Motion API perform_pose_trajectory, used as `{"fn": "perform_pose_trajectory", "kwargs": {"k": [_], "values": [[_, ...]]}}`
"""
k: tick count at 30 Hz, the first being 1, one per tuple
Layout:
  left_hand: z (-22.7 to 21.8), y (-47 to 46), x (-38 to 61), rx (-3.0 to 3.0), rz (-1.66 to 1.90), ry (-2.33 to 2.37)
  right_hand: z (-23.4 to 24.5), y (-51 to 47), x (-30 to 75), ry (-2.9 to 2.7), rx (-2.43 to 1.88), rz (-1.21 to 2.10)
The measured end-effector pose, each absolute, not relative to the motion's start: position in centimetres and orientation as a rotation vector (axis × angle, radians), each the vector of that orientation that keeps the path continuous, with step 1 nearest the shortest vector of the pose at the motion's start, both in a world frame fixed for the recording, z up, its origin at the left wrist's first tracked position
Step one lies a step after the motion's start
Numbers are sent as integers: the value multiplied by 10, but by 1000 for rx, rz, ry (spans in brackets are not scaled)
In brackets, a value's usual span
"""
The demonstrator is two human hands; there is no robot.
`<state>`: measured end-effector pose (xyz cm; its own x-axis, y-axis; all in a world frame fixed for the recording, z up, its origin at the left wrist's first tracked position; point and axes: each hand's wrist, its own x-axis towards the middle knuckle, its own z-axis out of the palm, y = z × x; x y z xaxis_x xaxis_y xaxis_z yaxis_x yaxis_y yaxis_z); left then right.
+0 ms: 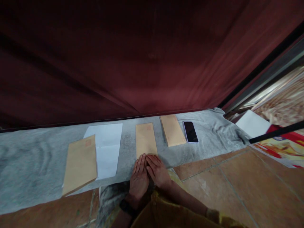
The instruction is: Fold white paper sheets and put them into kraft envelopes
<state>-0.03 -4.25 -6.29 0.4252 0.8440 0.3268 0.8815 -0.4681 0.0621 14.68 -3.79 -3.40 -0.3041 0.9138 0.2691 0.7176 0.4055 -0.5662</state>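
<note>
My left hand (pixel 139 179) and my right hand (pixel 158 171) lie flat side by side, fingers stretched out, on the near end of a tan envelope (pixel 145 138) that lies on a grey cloth (pixel 28 158). Neither hand grips anything. To the left, a stack of tan envelopes (pixel 80 164) lies next to a white sheet of paper (pixel 106 148). To the right sits another stack of tan envelopes (pixel 172 129), and beside it a black phone (pixel 190 131) lies face up.
A dark red curtain (pixel 142 57) hangs behind the cloth. Brown floor tiles (pixel 237 186) spread to the right. At far right lie a white sheet (pixel 253 124), colourful printed paper (pixel 282 148) and a black rod (pixel 275 132).
</note>
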Motion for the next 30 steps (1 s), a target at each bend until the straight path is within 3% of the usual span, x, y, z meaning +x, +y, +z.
{"fn": "perform_pose_trajectory", "kwargs": {"k": [14, 30], "values": [[-51, -49, -10, -2517, -482, -1701, -46, -43, 160, -2242, -1500, 185], [-41, -43, 19, -2598, -494, -1686, -56, -43, 181, -2299, -1508, 108]]}}
